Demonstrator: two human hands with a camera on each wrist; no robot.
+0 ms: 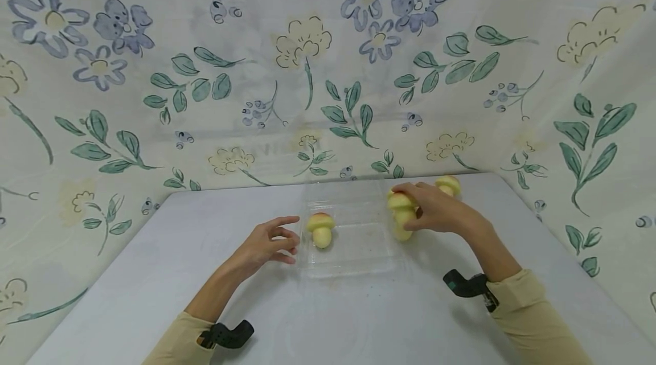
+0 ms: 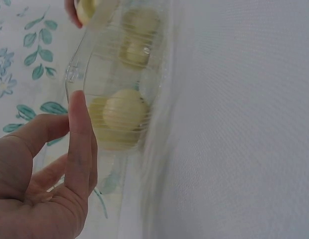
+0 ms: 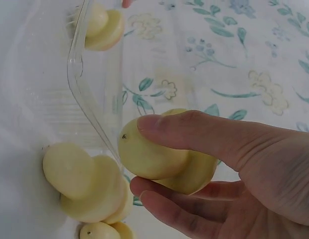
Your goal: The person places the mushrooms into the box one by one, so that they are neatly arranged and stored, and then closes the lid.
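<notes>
A clear plastic box (image 1: 359, 265) stands on the white table with one yellow mushroom-shaped piece (image 1: 321, 234) inside, near its left wall. My left hand (image 1: 269, 245) is at that wall, fingers loosely bent and holding nothing; in the left wrist view its fingertips (image 2: 77, 102) are right at the rim. At the box's right side my right hand (image 1: 435, 208) grips another mushroom-shaped piece (image 3: 154, 154) between thumb and fingers. Below the held piece, a similar mushroom-shaped piece (image 3: 77, 177) lies outside the box, close to its right wall.
Another yellow mushroom-shaped piece (image 1: 448, 184) is at the table's back right, partly behind my right hand. A floral cloth (image 1: 328, 69) hangs behind and beside the white table (image 1: 205, 222). Dark wrist cameras (image 1: 230, 335) jut out from both sleeves.
</notes>
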